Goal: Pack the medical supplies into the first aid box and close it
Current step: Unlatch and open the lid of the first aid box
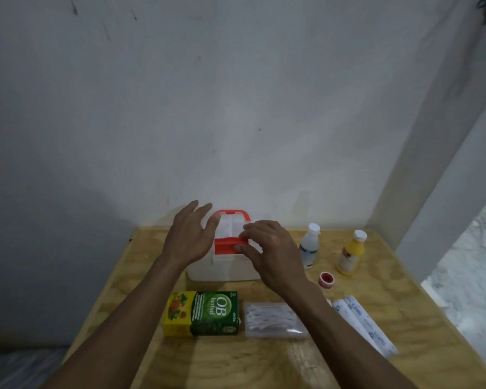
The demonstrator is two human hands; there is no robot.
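The white first aid box (222, 266) with a red handle (232, 213) and a red front latch (226, 245) stands at the back of the wooden table. My left hand (190, 235) rests with straight fingers against the lid's left side. My right hand (267, 251) pinches the right end of the red latch. In front of the box lie a green and yellow OB herbal carton (204, 313) and a clear pack of cotton swabs (272, 320). To the right are a white bottle (309, 245), a yellow bottle (351, 252), a red tape roll (326, 279) and wrapped white tubes (362, 321).
The plywood table (264, 360) butts against a grey wall (236, 108) behind the box. A white pillar (446, 178) rises at the table's back right corner. The table's right edge drops to a pale floor (474, 276).
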